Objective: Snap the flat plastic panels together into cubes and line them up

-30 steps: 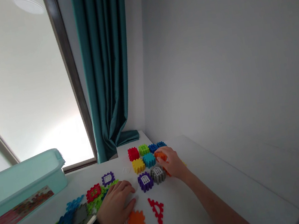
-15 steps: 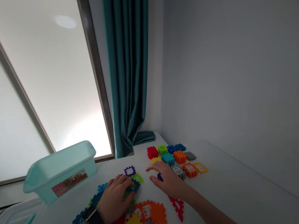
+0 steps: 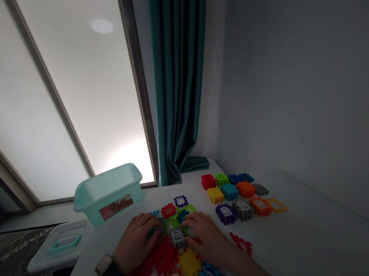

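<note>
Though colourful, bin label (image 3: 116, 207) is unreadable.

A gray plastic building piece (image 3: 178, 237) with a white window panel sits at the center of a loose heap of flat, toothed-edged pieces (image 3: 165, 260) in red, yellow, green, blue and orange. At two o'clock from the heap, chunky interlocked toy cubes (image 3: 236, 197) stand close together in three rough rows, in bright colors, some with white windows.
</note>
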Action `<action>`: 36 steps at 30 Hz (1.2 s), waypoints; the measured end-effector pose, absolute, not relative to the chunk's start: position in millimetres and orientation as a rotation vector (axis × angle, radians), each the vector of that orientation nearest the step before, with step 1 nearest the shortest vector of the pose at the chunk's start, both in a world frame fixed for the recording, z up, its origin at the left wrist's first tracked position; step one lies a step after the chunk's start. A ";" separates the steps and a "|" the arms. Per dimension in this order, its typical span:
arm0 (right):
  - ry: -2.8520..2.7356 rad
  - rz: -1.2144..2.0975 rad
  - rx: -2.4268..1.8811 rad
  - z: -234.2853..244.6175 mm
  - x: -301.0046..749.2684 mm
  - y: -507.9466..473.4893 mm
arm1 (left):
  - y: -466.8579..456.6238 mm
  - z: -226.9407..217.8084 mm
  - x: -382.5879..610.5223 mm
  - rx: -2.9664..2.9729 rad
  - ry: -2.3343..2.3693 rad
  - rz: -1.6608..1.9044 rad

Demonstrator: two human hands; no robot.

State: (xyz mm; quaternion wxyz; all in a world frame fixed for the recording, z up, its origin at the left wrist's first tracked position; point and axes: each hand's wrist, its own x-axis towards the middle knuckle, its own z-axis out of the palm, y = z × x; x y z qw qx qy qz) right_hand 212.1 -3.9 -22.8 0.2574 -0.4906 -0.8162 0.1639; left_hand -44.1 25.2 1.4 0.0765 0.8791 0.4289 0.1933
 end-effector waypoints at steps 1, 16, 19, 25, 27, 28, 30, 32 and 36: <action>-2.215 0.435 -1.328 -27.1 211.7 -7.2 | 25.4 2.0 -48.9 2.636 1.326 0.577; -2.218 0.505 -1.328 -36.5 214.4 -14.1 | 32.8 -6.1 -81.1 2.513 1.438 0.443; -2.224 0.490 -1.325 -37.0 214.5 -13.8 | 33.6 -10.5 -77.1 2.510 1.454 0.436; -2.268 0.503 -1.368 -31.5 214.1 -14.0 | 38.9 -17.1 -78.1 2.514 1.457 0.464; -2.284 0.509 -1.375 -29.8 214.2 -14.1 | 40.1 -18.0 -79.5 2.530 1.464 0.496; -2.287 0.507 -1.374 -29.3 214.3 -14.3 | 40.4 -17.8 -80.1 2.543 1.470 0.518; -2.286 0.502 -1.365 -29.2 214.6 -14.7 | 40.2 -16.2 -80.2 2.577 1.480 0.585; -2.278 0.492 -1.350 -30.1 214.8 -15.3 | 38.5 -13.5 -78.1 2.616 1.465 0.667; -2.257 0.426 -1.311 -33.1 214.2 -15.5 | 30.8 -10.6 -63.1 2.681 1.405 0.771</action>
